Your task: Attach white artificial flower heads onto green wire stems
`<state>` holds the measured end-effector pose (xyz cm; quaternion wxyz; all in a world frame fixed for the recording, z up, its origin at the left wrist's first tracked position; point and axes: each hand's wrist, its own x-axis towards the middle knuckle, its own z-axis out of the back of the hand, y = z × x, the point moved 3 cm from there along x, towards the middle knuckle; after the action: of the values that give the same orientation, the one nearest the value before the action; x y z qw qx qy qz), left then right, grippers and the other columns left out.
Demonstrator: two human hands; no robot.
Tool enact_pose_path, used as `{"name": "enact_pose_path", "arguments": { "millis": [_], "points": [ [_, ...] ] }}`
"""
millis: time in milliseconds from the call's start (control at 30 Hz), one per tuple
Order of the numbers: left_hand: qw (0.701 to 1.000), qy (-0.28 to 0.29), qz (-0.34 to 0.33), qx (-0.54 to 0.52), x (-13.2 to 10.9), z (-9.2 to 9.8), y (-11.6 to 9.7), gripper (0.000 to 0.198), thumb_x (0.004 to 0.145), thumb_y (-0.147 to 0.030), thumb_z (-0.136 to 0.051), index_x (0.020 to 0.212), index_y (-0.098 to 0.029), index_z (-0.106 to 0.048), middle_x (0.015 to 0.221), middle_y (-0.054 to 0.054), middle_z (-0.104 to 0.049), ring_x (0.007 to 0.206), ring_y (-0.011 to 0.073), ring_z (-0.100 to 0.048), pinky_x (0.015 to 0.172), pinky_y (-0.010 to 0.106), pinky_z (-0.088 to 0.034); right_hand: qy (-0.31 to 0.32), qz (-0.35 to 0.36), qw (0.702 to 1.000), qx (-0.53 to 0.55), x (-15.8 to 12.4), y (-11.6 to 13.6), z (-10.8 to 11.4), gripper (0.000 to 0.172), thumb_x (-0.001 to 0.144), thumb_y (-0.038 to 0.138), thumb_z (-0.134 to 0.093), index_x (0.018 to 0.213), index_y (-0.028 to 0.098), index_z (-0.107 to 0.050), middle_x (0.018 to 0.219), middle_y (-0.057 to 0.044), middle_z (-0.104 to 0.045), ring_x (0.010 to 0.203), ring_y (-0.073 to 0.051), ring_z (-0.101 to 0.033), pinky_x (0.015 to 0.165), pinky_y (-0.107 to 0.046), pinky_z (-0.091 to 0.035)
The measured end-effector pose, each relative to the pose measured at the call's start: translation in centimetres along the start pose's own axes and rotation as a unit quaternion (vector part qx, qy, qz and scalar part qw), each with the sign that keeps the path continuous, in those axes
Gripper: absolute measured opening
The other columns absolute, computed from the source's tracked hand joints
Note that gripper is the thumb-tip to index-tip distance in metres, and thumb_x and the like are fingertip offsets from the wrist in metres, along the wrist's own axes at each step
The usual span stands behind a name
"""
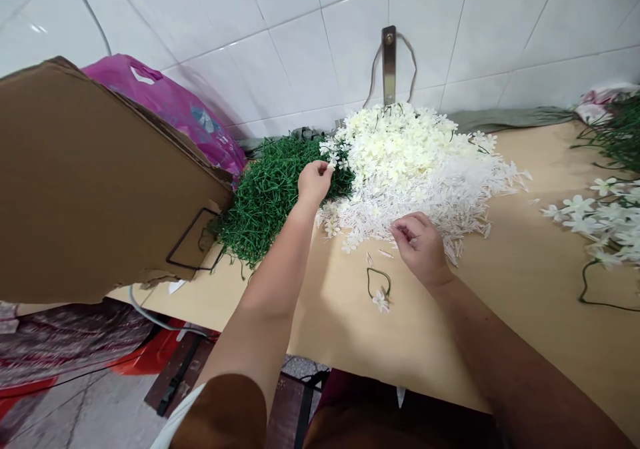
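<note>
At the border between a heap of green plastic stems [273, 192] and a pile of white artificial flowers [400, 142], my left hand [315, 182] is closed in a pinch with a white petal at its fingertips. My right hand [420, 245] is also pinched shut, just in front of a heap of thin white plastic sticks [425, 205]. Whatever lies between its fingertips is too small to make out. On the table below the hands lie a curved green stem with a white flower [381, 301] and a few loose white sticks [385, 253].
A large cardboard box [100, 189] stands at the left, a purple plastic bag [170, 105] behind it. More white flowers on green stems [600, 215] lie at the right of the wooden table [505, 315]. A metal bracket [389, 65] rises against the tiled wall [300, 55].
</note>
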<state>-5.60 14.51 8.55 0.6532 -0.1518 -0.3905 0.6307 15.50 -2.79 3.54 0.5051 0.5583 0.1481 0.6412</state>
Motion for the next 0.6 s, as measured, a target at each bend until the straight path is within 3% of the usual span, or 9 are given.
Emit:
{"name": "enact_pose_path", "arguments": {
  "millis": [67,133,267,367,467,600],
  "points": [
    [0.986,0.004,0.044,-0.161,-1.3,0.9,-0.4,0.003,0.08,-0.017,-0.062,0.079,-0.016,-0.065,0.079,0.003,-0.066,0.069,0.0117,-0.055,0.07,0.025,-0.042,-0.006,-0.05,0.998,0.035,0.0,-0.6,-0.2,0.009,0.083,0.025,-0.057,0.079,0.019,-0.062,0.079,-0.006,-0.063,0.067,-0.016,-0.058,0.062,-0.03,-0.048],
    [0.954,0.06,0.081,-0.283,-4.0,0.9,-1.1,0.004,0.075,-0.017,-0.066,0.079,-0.017,-0.066,0.079,0.001,-0.067,0.064,0.0082,-0.053,0.062,0.021,-0.039,-0.004,-0.121,0.987,0.102,0.1,-1.2,-0.4,0.011,0.081,0.03,-0.06,0.081,0.019,-0.062,0.073,-0.003,-0.063,0.064,-0.015,-0.06,0.061,-0.03,-0.049],
    [0.867,0.233,0.178,-0.403,-10.9,-1.4,-2.5,0.02,0.06,-0.019,-0.079,0.076,-0.016,-0.066,0.074,-0.001,-0.069,0.062,0.0072,-0.056,0.059,0.018,-0.041,-0.004,-0.215,0.949,0.23,0.4,-1.3,-0.3,0.02,0.072,0.037,-0.069,0.077,0.02,-0.058,0.067,0.0,-0.064,0.059,-0.013,-0.061,0.059,-0.028,-0.05],
    [0.804,0.291,0.237,-0.461,-14.6,-3.3,-3.2,0.03,0.055,-0.018,-0.086,0.076,-0.016,-0.064,0.074,-0.001,-0.07,0.065,0.0079,-0.061,0.065,0.02,-0.046,-0.001,-0.223,0.941,0.256,0.7,-1.0,0.1,0.021,0.068,0.036,-0.073,0.076,0.02,-0.061,0.067,0.0,-0.065,0.062,-0.013,-0.061,0.062,-0.029,-0.052],
    [0.778,0.31,0.246,-0.489,-16.0,-4.4,-3.6,0.033,0.054,-0.019,-0.088,0.075,-0.016,-0.063,0.071,-0.001,-0.069,0.061,0.0071,-0.06,0.06,0.02,-0.044,-0.001,-0.208,0.94,0.271,0.8,-0.8,0.3,0.023,0.065,0.038,-0.075,0.074,0.021,-0.063,0.077,-0.002,-0.068,0.07,-0.015,-0.062,0.067,-0.031,-0.055],
    [0.765,0.315,0.246,-0.506,-16.1,-4.8,-3.4,0.035,0.051,-0.024,-0.091,0.075,-0.017,-0.066,0.073,0.0,-0.072,0.061,0.0084,-0.062,0.06,0.021,-0.047,0.023,-0.199,0.939,0.279,0.6,-1.2,-0.1,0.024,0.065,0.038,-0.076,0.074,0.02,-0.062,0.086,-0.003,-0.066,0.073,-0.016,-0.062,0.069,-0.033,-0.057]
  ]
}}
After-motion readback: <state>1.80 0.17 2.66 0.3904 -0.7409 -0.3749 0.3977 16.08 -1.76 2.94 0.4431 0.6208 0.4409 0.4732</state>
